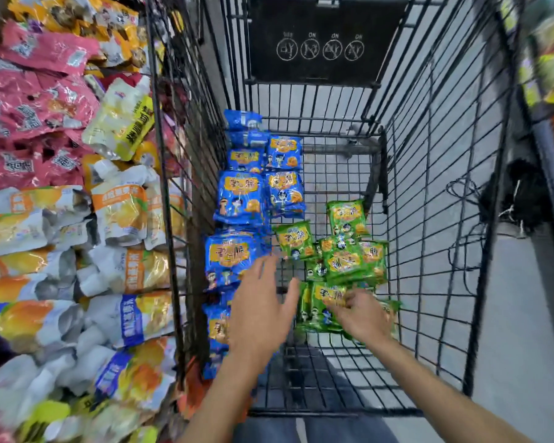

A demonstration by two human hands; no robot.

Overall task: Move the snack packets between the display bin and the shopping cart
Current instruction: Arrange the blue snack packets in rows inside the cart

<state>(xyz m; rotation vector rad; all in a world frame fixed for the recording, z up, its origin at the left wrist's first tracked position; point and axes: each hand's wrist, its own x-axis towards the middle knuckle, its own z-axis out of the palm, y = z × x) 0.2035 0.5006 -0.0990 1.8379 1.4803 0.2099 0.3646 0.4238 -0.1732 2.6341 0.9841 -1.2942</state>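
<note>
Inside the black wire shopping cart [429,187] lie several blue snack packets [240,196] in a row along its left wall and several green snack packets [349,251] in a loose pile near the middle. My left hand [259,308] hovers over the cart floor with fingers spread, holding nothing, between the blue row and the green pile. My right hand [362,314] reaches onto the nearest green packet [320,308], its fingers curled on the packet's upper edge. The display bin [160,187] of mixed snack packets stands at the left.
The bin holds pink packets [29,107], yellow pouches [122,119] and white-orange packets [119,212] heaped against its wire wall. A black child-seat flap [323,39] closes the cart's far end. Shelving [550,75] lines the right side, above grey floor.
</note>
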